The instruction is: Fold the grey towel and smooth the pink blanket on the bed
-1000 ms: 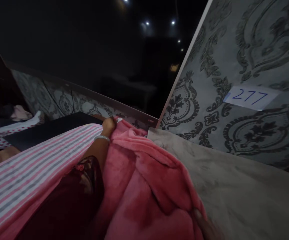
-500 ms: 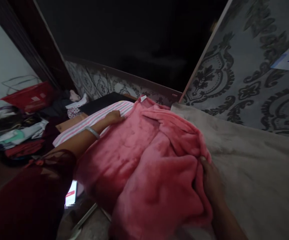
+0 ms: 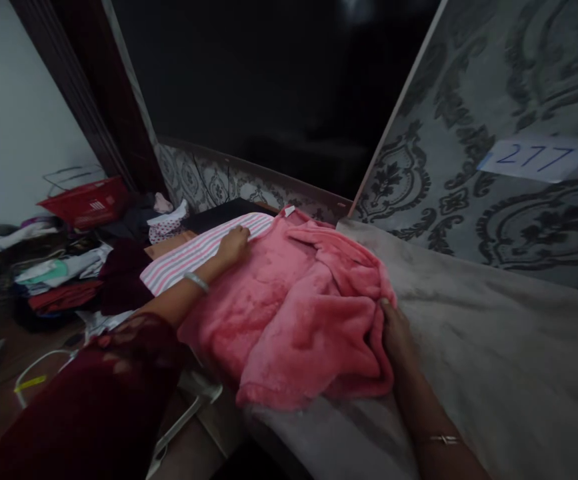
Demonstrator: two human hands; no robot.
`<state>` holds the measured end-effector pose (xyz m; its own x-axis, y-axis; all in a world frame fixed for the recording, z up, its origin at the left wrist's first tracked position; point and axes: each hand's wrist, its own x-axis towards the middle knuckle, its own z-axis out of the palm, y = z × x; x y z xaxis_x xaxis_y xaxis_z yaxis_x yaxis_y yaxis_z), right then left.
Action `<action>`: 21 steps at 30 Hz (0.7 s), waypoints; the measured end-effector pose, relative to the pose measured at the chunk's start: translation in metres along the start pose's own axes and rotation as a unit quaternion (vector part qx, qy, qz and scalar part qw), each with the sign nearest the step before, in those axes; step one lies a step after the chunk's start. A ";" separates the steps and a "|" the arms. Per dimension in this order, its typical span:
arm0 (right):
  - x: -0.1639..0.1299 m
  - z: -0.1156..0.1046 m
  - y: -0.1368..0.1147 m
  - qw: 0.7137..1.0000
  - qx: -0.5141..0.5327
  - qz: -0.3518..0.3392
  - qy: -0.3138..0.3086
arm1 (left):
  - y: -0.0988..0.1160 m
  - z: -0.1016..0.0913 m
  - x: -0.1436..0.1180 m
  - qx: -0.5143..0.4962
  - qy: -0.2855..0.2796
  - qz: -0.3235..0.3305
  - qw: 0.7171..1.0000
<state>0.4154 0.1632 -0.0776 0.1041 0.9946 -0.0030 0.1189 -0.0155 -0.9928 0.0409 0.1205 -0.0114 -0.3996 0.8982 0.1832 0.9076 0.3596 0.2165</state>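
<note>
A paper label (image 3: 539,159) with "277" handwritten in blue can be read at the upper right of the frame, stuck on the grey damask-patterned panel (image 3: 469,100). Some white lettering is printed on the red basket (image 3: 86,200) at the left edge, but it's too blurry to be made out.

The pink fleece garment (image 3: 293,313) is spread out in the middle of the frame: fuzzy, plush, coral pink, rumpled into thick folds, with a small white tag (image 3: 289,211) seen at its top edge. It's laid partly over a pink-and-grey striped cloth (image 3: 193,253) and partly on a pale grey sheet (image 3: 469,347) that fills the lower right.

The left hand (image 3: 233,245) is pressed flat, fingers open, on the garment's upper left edge, right by the striped cloth. The right hand (image 3: 395,333) is tucked against the garment's right fold, probably pinching it, though the fingers are hidden by the fleece. A messy pile of clothes (image 3: 43,273) is seen at middle left.
</note>
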 end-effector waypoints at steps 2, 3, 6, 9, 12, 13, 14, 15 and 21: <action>0.002 0.002 0.001 1.000 -0.001 -0.011 0.003 | 0.025 -0.014 -0.043 -0.057 -0.006 0.119 0.991; 0.003 0.004 0.001 1.000 0.000 -0.016 0.007 | 0.039 -0.018 -0.070 -0.103 -0.029 0.205 0.973; 0.004 0.006 -0.001 1.000 0.007 -0.024 0.011 | 0.078 -0.016 -0.151 -0.144 -0.091 0.407 0.897; 0.000 0.012 -0.016 1.000 0.021 -0.016 -0.004 | 0.101 0.000 -0.195 -0.110 -0.096 0.437 0.888; -0.011 0.035 -0.056 0.996 0.089 -0.003 -0.026 | 0.099 0.010 -0.191 -0.124 -0.086 0.363 0.920; -0.017 0.049 -0.073 0.991 0.132 0.001 -0.031 | 0.090 0.011 -0.185 -0.153 -0.069 0.326 0.930; -0.026 0.065 -0.092 0.983 0.181 0.001 -0.038 | 0.078 0.009 -0.179 -0.194 -0.035 0.277 0.940; -0.036 0.083 -0.110 0.970 0.235 -0.005 -0.054 | 0.062 0.007 -0.175 -0.244 0.009 0.217 0.945; -0.115 0.179 -0.141 0.827 0.198 -0.051 -0.524 | -0.047 -0.007 -0.185 -0.414 0.116 -0.123 0.894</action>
<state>0.2102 0.0693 0.0414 -0.8240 0.5345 0.1880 -0.2807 -0.0969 -0.9549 0.0715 -0.0638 -0.0487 -0.6775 0.7061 0.2061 0.4202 0.1416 0.8963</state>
